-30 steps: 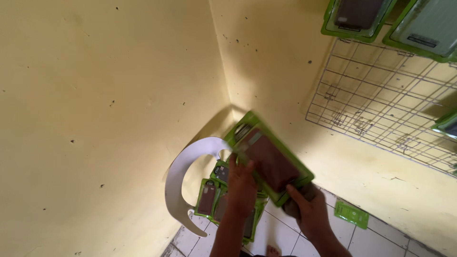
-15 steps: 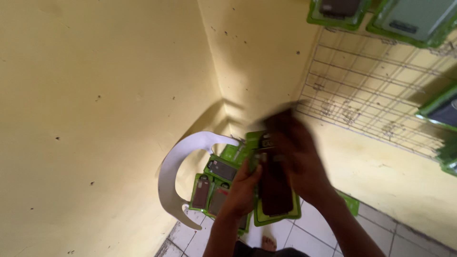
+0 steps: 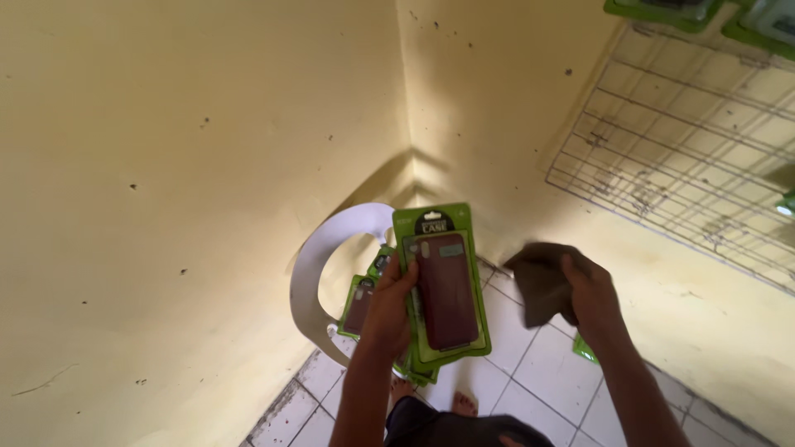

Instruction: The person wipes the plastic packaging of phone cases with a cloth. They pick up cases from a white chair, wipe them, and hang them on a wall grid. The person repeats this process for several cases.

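My left hand (image 3: 389, 310) grips the left edge of a green blister pack (image 3: 440, 285) that holds a dark red phone case, with its face turned up toward me. To the right of the pack, apart from it, my right hand (image 3: 584, 290) is closed on a dark brown cloth (image 3: 538, 277). Under the held pack lie more green packs (image 3: 362, 302) stacked on a white plastic chair (image 3: 319, 265).
Yellow walls meet in a corner straight ahead. A wire grid rack (image 3: 687, 165) hangs on the right wall with green packs (image 3: 662, 10) along its top edge. Another green pack (image 3: 585, 349) lies on the white tiled floor (image 3: 530, 372). My bare feet (image 3: 464, 403) show below.
My right hand with the cloth was over the pack's face half a second ago and has moved off to the right. The pack now faces me uncovered.
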